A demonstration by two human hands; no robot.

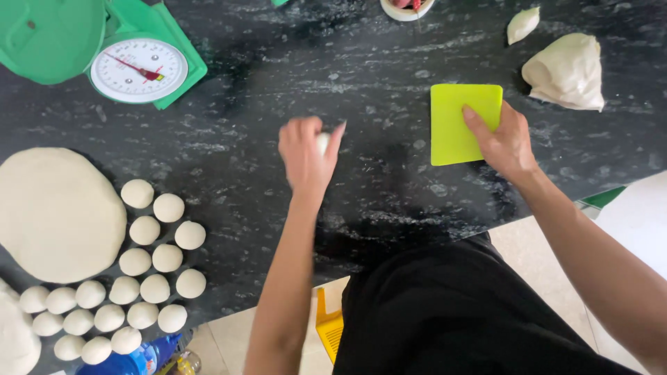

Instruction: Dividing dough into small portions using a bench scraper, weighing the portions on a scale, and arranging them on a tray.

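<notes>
One small dough piece (322, 142) sits cupped under the left hand (306, 156) fingers mid-table (soft, light, best cradled from above), while the right hand (504, 142) presses flat fingers on the stiff green scraper (458, 121).

Glossy speckled stone counter (389, 62) — matt dough balls (149, 257), smooth plastic scraper (455, 118).

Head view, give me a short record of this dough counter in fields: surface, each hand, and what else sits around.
surface: dark speckled stone counter
left hand: cupped over a small dough piece on the counter
right hand: fingers resting on a lime-green square scraper, lying flat
left side: rows of rolled dough balls beside a large flat dough round
top left: green dial scale
top right: torn dough lump and a smaller scrap
</notes>
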